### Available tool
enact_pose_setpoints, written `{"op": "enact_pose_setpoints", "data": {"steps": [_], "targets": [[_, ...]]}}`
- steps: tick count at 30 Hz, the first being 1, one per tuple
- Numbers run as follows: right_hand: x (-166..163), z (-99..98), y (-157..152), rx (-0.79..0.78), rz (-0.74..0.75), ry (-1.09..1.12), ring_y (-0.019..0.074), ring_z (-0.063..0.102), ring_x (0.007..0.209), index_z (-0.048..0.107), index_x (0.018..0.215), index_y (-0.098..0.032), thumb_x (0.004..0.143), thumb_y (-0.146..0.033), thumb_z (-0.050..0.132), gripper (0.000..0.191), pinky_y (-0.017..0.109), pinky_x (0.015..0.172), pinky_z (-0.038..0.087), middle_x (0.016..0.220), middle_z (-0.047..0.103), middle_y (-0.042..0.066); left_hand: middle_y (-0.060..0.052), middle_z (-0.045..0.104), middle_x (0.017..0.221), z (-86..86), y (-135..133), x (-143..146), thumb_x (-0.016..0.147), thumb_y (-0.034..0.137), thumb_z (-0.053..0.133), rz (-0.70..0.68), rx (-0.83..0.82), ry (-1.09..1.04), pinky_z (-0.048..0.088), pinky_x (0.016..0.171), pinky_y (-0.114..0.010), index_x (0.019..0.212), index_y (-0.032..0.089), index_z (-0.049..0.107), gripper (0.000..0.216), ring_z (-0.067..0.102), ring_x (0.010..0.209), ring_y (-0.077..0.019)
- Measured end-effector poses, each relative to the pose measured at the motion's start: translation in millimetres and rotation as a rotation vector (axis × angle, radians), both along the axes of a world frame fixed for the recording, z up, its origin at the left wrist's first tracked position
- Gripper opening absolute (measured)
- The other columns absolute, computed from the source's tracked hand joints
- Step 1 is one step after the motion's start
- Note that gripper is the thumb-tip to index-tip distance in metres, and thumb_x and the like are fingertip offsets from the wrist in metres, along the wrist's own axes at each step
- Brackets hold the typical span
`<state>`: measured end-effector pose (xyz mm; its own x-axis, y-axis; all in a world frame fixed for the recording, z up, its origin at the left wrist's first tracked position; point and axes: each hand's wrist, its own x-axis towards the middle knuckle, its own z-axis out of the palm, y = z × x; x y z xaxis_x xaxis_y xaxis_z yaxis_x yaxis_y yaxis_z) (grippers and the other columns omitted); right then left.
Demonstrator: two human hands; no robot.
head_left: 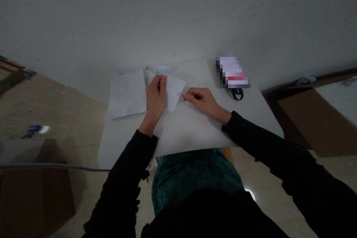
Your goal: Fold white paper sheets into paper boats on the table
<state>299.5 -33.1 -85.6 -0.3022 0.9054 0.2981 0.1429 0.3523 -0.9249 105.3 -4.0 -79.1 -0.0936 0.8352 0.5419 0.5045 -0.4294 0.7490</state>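
A small white piece of paper (174, 93) lies at an angle over the white table, its left part covered by my left hand (156, 95). The fingers of that hand are closed in a pinch on the paper. Just off the paper's right edge is my right hand (203, 100), its fingers curled and thumb tip pressed to them. Whether anything small is in that pinch cannot be made out. A larger creased white sheet (126, 95) lies to the left of my left hand. Behind the hands sits a crumpled bit of white paper (161, 69).
The white table (192, 134) stands against a grey wall (178, 15). At its back right lies a blurred-out white and red item with a black loop (237, 93). Cardboard boxes (320, 122) flank the table on the floor, and a grey cable (55, 166) runs at left.
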Motion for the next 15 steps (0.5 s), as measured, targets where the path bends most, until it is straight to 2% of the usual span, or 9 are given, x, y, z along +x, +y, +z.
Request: {"op": "enact_pose_setpoints", "data": {"steps": [3, 5, 7, 9, 12, 15], "targets": [[2, 5.3, 1, -0.026, -0.038, 0.028, 0.0090, 0.032, 0.055, 0.052, 0.058, -0.020, 0.088, -0.077, 0.055, 0.065, 0.028, 0.054, 0.024, 0.054, 0.037, -0.006, 0.000, 0.066, 0.072, 4.9, -5, 0, 0.099, 0.046, 0.056, -0.088, -0.057, 0.116, 0.040, 0.060, -0.026, 0.083, 0.022, 0.067, 0.031, 0.056, 0.064, -0.0131], [3, 5.9, 4, -0.051, -0.067, 0.046, 0.0089, 0.027, 0.055, 0.042, 0.054, -0.021, 0.086, -0.078, 0.056, 0.067, 0.028, 0.054, 0.021, 0.054, 0.030, -0.007, 0.000, 0.068, 0.074, 4.7, -6, 2, 0.099, 0.046, 0.057, -0.122, -0.094, 0.099, 0.041, 0.059, -0.026, 0.084, 0.022, 0.069, 0.031, 0.057, 0.065, -0.0130], [5, 4.5, 7, -0.065, -0.071, 0.062, 0.0088, 0.026, 0.055, 0.038, 0.055, -0.022, 0.084, -0.078, 0.060, 0.067, 0.028, 0.054, 0.021, 0.055, 0.029, -0.007, 0.000, 0.070, 0.074, 4.0, -6, 3, 0.097, 0.047, 0.058, -0.161, -0.115, 0.084, 0.041, 0.059, -0.026, 0.083, 0.022, 0.070, 0.031, 0.058, 0.065, -0.0130], [6, 1.7, 10, -0.054, -0.036, 0.072, 0.0089, 0.030, 0.056, 0.047, 0.059, -0.021, 0.083, -0.075, 0.063, 0.062, 0.027, 0.054, 0.024, 0.057, 0.036, -0.006, 0.000, 0.070, 0.073, 4.1, -7, 5, 0.096, 0.047, 0.060, -0.216, -0.122, 0.098, 0.042, 0.059, -0.026, 0.081, 0.021, 0.072, 0.032, 0.058, 0.064, -0.0129], [6, -2.5, 12, -0.017, -0.006, 0.086, 0.0091, 0.035, 0.057, 0.068, 0.078, -0.019, 0.082, -0.068, 0.070, 0.049, 0.026, 0.055, 0.027, 0.060, 0.044, -0.006, 0.000, 0.069, 0.067, 5.3, -9, 7, 0.095, 0.047, 0.062, -0.270, -0.128, 0.124, 0.041, 0.058, -0.026, 0.079, 0.021, 0.073, 0.033, 0.056, 0.060, -0.0123], [6, -2.9, 13, -0.017, -0.024, 0.103, 0.0091, 0.036, 0.056, 0.073, 0.084, -0.018, 0.080, -0.065, 0.074, 0.046, 0.026, 0.053, 0.027, 0.059, 0.047, -0.006, 0.000, 0.067, 0.064, 4.9, -10, 6, 0.095, 0.051, 0.061, -0.278, -0.123, 0.117, 0.038, 0.054, -0.025, 0.081, 0.020, 0.075, 0.037, 0.054, 0.056, -0.0114]]}}
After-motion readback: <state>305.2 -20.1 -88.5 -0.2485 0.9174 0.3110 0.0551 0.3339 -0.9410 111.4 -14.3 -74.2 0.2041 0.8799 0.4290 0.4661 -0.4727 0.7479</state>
